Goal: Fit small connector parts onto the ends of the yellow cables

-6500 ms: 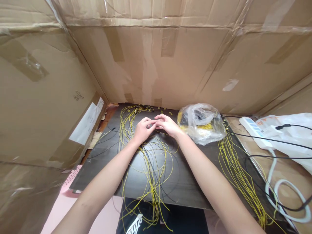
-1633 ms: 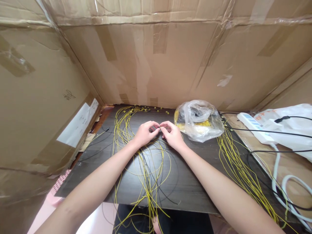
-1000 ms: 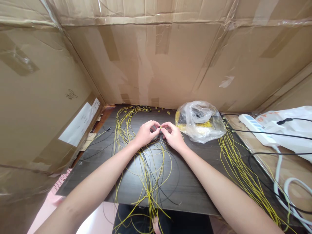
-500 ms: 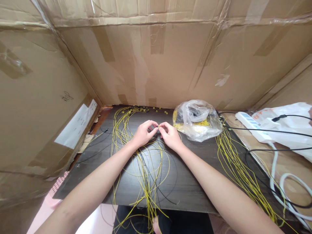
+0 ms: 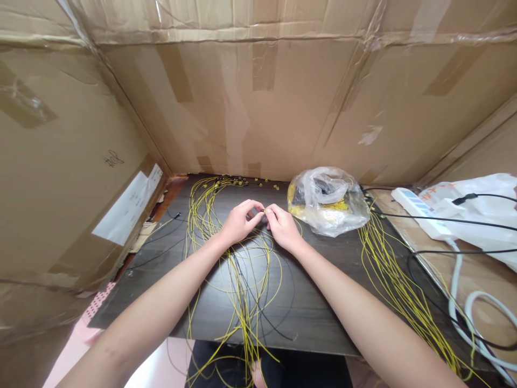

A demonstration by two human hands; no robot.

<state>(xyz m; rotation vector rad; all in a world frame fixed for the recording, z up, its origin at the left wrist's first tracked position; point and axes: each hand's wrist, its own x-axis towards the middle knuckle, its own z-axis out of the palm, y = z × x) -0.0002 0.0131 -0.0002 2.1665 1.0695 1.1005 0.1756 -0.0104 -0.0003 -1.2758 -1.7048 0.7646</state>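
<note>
As left hand (image 5: pixel 239 222) and right hand (image 5: pixel 283 227) meet fingertip to fingertip, a small part (image 5: pixel 264 210) sits between them

Head view. Small part: yellow and dark, above the middle of the dark table (image 5: pixel 302 307), mostly covered by fingers; exact shape too small to tell. Grip: left thumb and fingers closed on it from one side, right thumb and fingers closed on it from the other. Forearms reach in from the two lower corners.

Below the hands, yellow wires (image 5: pixel 244 318) with some black ones run in loose loops across the table and over its near edge. Left of the hands, a looped bundle (image 5: pixel 197 207) curves to black ends near the back edge; loose yellow pieces (image 5: pixel 276 187) lie to the right of those ends. Right of the hands, near the back: clear plastic bag (image 5: pixel 335 223), yellow and dark contents. Farther right, a second yellow bundle (image 5: pixel 398 285), then a white power strip (image 5: pixel 420 215) beside a white bag (image 5: pixel 490 210). Cardboard (image 5: pixel 258 124) walls stand behind and at both sides.
</note>
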